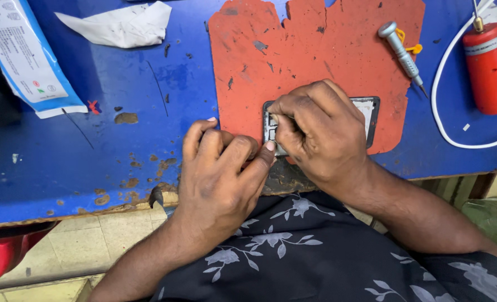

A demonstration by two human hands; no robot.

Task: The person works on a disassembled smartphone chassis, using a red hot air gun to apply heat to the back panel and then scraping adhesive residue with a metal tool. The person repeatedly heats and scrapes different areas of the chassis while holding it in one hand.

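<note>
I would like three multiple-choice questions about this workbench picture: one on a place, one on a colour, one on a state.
1. Where does the screwdriver lie?
A. On the red mat, upper right
B. On the floor tiles
C. Inside the blue-and-white packet

2. What colour is the canister at the right edge?
A. Green
B. Red
C. Yellow

3. How is the opened phone at this moment?
A. Lying untouched, away from both hands
B. Lifted high above the bench
C. Lying on the mat with both hands on it

Answers: 1 A, its silver shaft rests on the red mat. 2 B, its body is plainly red. 3 C, the right hand covers its middle and the left hand presses its near edge.
</note>
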